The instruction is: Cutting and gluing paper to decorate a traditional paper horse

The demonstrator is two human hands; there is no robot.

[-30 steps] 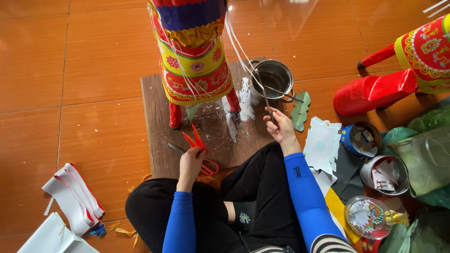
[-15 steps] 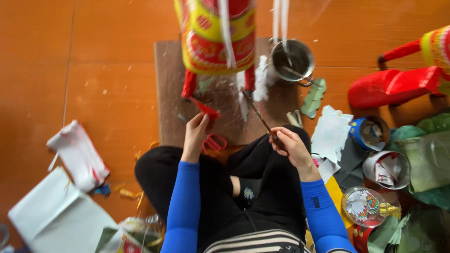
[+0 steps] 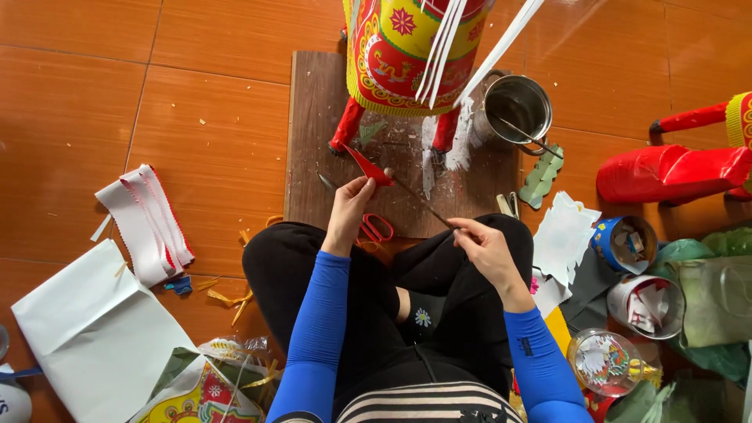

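Observation:
My left hand [image 3: 350,205] pinches a small red paper piece [image 3: 368,167] above a brown wooden board [image 3: 313,141]. My right hand [image 3: 483,245] grips a thin stick [image 3: 419,202] whose tip touches that red piece. Both arms wear blue sleeves over crossed legs in black trousers. A red and yellow decorated paper figure [image 3: 395,55] with red legs stands on the board ahead of my hands, with white paper strips [image 3: 442,43] hanging down its front. Red-handled scissors [image 3: 374,229] lie on the board's near edge, beside my left wrist.
A metal pot [image 3: 515,106] with a stick in it stands right of the figure. Red paper shapes [image 3: 666,172], tins of scraps [image 3: 627,243] and green bags [image 3: 717,294] crowd the right. White-and-red strips [image 3: 145,223] and a large white sheet [image 3: 90,333] lie left on the orange tile floor.
My right hand drew back from the pot to my lap, bringing the stick. My left hand lifted the red piece off the board. The view shifted closer.

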